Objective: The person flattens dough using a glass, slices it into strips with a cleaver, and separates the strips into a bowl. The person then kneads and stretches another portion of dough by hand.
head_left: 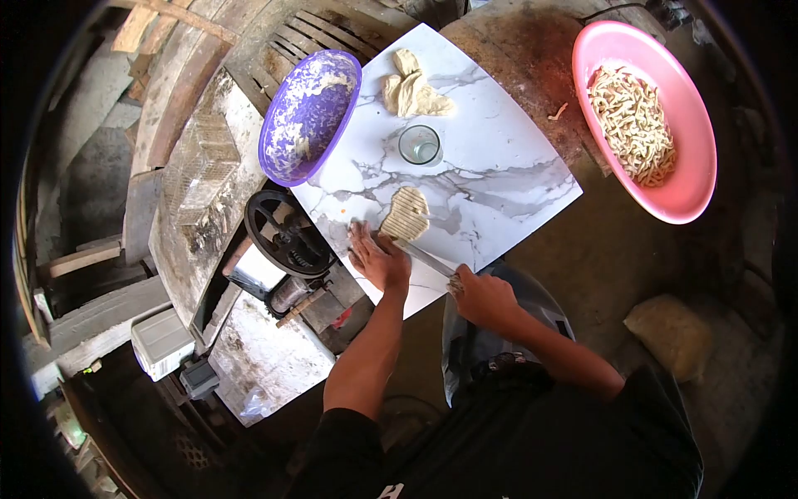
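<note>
On the marble-patterned board [499,187] lies a flat piece of dough [405,214] scored into parallel strips. My right hand [484,299] is closed round the handle of a knife [428,259], whose blade reaches to the near edge of that dough. Just left of the blade, my left hand [378,259] rests on the board with its fingers spread, close to the dough's lower left edge. Farther back stand a clear glass [420,145] and a lump of dough [414,93].
A purple basin [309,121] smeared with dough overlaps the board's left edge. At the right is a pink basin [694,125] holding many dough strips [636,129]. A machine with a black wheel [288,234] stands left of the board. A filled sack [669,335] lies lower right.
</note>
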Demonstrator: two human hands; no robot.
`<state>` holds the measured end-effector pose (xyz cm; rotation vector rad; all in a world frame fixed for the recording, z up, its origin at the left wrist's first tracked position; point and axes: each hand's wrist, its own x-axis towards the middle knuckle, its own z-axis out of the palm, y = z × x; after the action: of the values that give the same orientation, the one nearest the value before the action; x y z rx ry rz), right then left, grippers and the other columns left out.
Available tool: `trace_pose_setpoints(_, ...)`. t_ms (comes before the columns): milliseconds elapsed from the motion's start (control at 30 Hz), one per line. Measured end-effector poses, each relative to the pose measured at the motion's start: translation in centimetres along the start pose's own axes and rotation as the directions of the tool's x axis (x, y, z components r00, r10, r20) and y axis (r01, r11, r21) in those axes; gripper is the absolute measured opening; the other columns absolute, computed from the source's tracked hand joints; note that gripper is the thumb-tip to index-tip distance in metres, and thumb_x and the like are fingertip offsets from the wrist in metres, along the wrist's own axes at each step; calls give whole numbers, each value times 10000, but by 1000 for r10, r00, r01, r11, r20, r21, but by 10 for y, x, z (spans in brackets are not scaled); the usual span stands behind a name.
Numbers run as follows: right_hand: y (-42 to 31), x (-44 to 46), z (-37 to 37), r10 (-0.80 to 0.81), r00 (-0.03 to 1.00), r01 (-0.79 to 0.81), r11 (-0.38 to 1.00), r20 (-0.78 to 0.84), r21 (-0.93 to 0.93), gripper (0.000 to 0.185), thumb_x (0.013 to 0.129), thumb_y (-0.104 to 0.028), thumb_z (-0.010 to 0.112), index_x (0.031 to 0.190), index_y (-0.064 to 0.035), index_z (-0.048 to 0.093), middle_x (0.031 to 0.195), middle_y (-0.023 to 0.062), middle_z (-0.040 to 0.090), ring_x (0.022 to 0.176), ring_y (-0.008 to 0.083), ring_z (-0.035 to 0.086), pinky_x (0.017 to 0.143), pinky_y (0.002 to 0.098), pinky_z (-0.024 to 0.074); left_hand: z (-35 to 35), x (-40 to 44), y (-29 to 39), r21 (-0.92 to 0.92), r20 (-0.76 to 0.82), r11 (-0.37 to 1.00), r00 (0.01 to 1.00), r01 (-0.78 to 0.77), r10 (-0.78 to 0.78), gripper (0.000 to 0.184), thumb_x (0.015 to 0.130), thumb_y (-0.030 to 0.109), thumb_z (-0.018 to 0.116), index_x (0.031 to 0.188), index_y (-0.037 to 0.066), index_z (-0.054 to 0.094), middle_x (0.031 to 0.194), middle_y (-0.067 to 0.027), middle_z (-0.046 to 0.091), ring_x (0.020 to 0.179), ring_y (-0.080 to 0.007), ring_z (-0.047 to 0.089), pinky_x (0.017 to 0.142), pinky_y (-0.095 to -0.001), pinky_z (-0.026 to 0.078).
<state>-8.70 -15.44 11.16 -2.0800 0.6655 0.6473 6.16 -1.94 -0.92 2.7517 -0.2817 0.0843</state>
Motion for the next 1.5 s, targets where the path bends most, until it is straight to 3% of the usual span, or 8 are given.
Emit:
trace_pose_setpoints(233, 20, -28, 3, -14, 998, 13, 1000, -56, -19, 324, 934, -359, 541, 1076, -70, 512, 770, 200, 668, 740, 435, 643, 658, 545, 486, 0, 0, 0, -56, -22, 998, 1000, 8, -9, 413, 958, 201, 425, 1360, 120, 470, 1514, -67, 381, 1440, -228, 271, 1158, -477, 130)
trace_pose_setpoints(533, 2, 17, 27, -193, 965, 204, 978, -178, 43, 307, 910, -300, 581, 1078, -55, 505, 725, 178, 661, 671, 410, 634, 596, 528, 481, -2, -1, -1, -8, -7, 1000, 1000, -14, 14, 458, 925, 233, 473, 1368, 116, 460, 1530, -54, 358, 1449, -227, 250, 1160, -476, 116)
trace_pose_setpoints(800, -22, 47, 24, -277, 954, 275, 961, -112, -28, 298, 874, -213, 546, 1069, 1, 478, 727, 219, 654, 689, 416, 653, 629, 539, 501, 9, -2, -17, 196, 87, 978, 995, -70, 54, 764, 809, 301, 641, 1451, 66, 300, 1562, -56, 275, 1472, -216, 173, 1169, -461, 99)
trace_pose_setpoints(1033, -35, 42, 24, -205, 970, 202, 979, -132, -41, 257, 866, -183, 538, 1043, -7, 479, 756, 226, 661, 700, 415, 663, 631, 537, 511, 4, -2, -14, 148, 108, 989, 994, -18, 2, 869, 794, 305, 658, 1491, 64, 198, 1558, -68, 271, 1465, -219, 187, 1173, -445, 93)
trace_pose_setpoints(1233, -24, 22, 11, -155, 986, 151, 987, -67, -63, 257, 887, -209, 528, 1039, -8, 481, 783, 236, 663, 728, 420, 669, 657, 548, 514, -9, 0, 4, 34, 95, 999, 995, 22, -25, 841, 812, 362, 632, 1489, 70, 226, 1559, -55, 277, 1464, -208, 194, 1175, -442, 82)
trace_pose_setpoints(1300, -18, 9, 6, -99, 995, 99, 994, -14, -45, 281, 914, -257, 524, 1047, -12, 488, 814, 246, 664, 780, 428, 667, 683, 550, 513, -12, -1, 9, 18, 17, 1000, 1000, -4, 4, 597, 929, 251, 476, 1462, 50, 296, 1541, -103, 309, 1442, -230, 244, 1165, -446, 125)
trace_pose_setpoints(1433, 0, -19, -6, -31, 999, 33, 998, 31, -62, 318, 938, -309, 510, 1069, -20, 491, 848, 261, 660, 825, 451, 652, 708, 562, 502, 1, 0, -2, -129, -44, 991, 998, 39, -45, 463, 966, 193, 410, 1405, 49, 378, 1499, -101, 387, 1421, -234, 294, 1161, -450, 139)
trace_pose_setpoints(1500, 14, -31, -10, -9, 1000, 10, 999, 30, -32, 352, 932, -348, 526, 1087, -32, 504, 880, 249, 663, 843, 462, 637, 741, 560, 495, 4, 0, -4, -166, -131, 986, 990, 26, -48, 332, 972, 122, 402, 1263, 44, 541, 1410, -101, 498, 1393, -250, 350, 1160, -443, 160)
